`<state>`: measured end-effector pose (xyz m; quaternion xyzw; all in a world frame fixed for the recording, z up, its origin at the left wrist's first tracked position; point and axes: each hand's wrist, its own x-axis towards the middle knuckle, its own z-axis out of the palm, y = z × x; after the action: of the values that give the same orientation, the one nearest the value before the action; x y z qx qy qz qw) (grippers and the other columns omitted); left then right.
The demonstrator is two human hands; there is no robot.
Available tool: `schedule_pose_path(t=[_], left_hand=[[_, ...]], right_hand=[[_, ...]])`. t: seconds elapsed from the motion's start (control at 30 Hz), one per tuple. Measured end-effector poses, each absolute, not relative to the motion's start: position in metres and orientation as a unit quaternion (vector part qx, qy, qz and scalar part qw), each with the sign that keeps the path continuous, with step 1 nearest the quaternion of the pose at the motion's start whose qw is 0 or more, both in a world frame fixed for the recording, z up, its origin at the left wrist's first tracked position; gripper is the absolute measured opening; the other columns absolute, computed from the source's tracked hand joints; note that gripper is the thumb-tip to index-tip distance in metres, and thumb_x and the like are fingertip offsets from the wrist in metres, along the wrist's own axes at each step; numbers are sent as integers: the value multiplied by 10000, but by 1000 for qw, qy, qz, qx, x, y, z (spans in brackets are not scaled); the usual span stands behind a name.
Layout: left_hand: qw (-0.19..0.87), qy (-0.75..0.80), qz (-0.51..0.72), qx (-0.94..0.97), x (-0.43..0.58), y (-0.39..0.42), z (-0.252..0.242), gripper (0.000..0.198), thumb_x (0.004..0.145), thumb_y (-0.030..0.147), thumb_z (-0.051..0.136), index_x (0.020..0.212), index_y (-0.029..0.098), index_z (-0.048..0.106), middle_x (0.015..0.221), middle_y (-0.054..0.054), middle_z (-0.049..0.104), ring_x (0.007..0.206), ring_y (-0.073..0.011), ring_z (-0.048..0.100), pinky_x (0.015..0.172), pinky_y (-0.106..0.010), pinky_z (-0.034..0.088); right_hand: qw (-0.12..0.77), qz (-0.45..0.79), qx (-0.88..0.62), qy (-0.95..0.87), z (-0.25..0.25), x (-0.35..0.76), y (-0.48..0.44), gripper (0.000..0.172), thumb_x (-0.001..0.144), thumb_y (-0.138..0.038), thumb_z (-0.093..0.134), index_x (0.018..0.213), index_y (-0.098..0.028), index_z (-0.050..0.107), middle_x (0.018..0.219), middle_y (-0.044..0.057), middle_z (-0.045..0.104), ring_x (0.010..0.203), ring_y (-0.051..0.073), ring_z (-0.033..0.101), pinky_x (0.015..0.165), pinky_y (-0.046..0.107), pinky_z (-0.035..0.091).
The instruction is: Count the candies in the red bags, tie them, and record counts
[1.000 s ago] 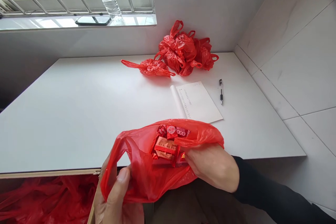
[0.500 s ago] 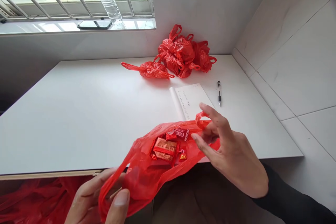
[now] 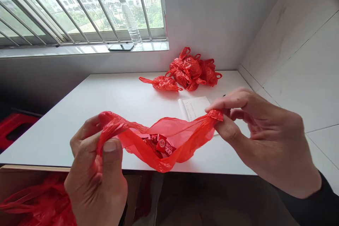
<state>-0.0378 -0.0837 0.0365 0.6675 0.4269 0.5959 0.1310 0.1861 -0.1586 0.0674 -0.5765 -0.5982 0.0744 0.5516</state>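
Note:
Between my hands hangs a red plastic bag (image 3: 161, 162), stretched wide with its mouth open near the table's front edge. Several small red wrapped snack packets (image 3: 161, 144) show inside it. My left hand (image 3: 97, 169) is closed round one handle, thumb pressed on the plastic. The other handle is pinched between thumb and fingertips of my right hand (image 3: 256, 130). Behind the bag lies an open notebook (image 3: 194, 107) with lines of small marks, partly hidden by the bag and my right hand.
Several filled red bags (image 3: 190, 69) are heaped at the table's back, with one flatter red bag (image 3: 165, 83) beside them. A water bottle (image 3: 131, 21) and phone (image 3: 121, 47) are on the windowsill. At lower left, a cardboard box (image 3: 16, 174) holds more red plastic bags.
Both hands have risen, pulling the bag up and taut. My right fingers, apart before, now pinch its handle. The view has tilted up, and my right hand now covers most of the pen.

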Motion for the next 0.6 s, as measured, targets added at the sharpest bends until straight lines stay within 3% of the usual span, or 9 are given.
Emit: schedule_pose_path(t=[0.13, 0.3, 0.4, 0.5, 0.6], left_hand=[[25, 430, 606, 668, -32, -66, 43, 170, 899, 305, 689, 1032, 279, 791, 1220, -76, 603, 1228, -259, 544, 982, -451, 460], [-53, 419, 593, 686, -33, -60, 54, 244, 840, 197, 766, 1077, 251, 788, 1189, -86, 528, 1203, -246, 512, 1009, -445, 410], [62, 396, 608, 686, -26, -62, 63, 62, 893, 253, 720, 913, 221, 769, 1113, -62, 594, 1101, -191, 579, 894, -356, 463], [182, 393, 568, 700, -16, -65, 67, 139, 957, 290, 637, 863, 226, 717, 1111, -32, 610, 1067, -146, 595, 797, -267, 475], [200, 384, 555, 710, -12, -66, 64, 151, 959, 319, 630, 841, 237, 677, 1121, -14, 598, 1087, -141, 577, 845, -236, 475]], right_hand=[[568, 164, -529, -609, 81, 183, -134, 119, 917, -142, 585, 936, -234, 657, 873, -24, 650, 768, 125, 604, 652, 242, 498], [593, 266, -480, -589, 86, 181, -108, 139, 953, -162, 442, 917, -238, 553, 893, -2, 652, 905, 167, 637, 815, 317, 523], [575, 343, -441, -598, 85, 174, -98, 102, 984, -216, 439, 1020, -230, 533, 768, -34, 593, 768, 143, 616, 752, 308, 514], [503, 367, -424, -658, 82, 164, -92, 277, 958, -197, 517, 1233, -213, 551, 735, -64, 534, 665, 111, 548, 677, 268, 482], [444, 372, -413, -702, 78, 157, -88, 190, 954, -202, 535, 1119, -194, 630, 736, -54, 564, 637, 99, 533, 630, 251, 454]])
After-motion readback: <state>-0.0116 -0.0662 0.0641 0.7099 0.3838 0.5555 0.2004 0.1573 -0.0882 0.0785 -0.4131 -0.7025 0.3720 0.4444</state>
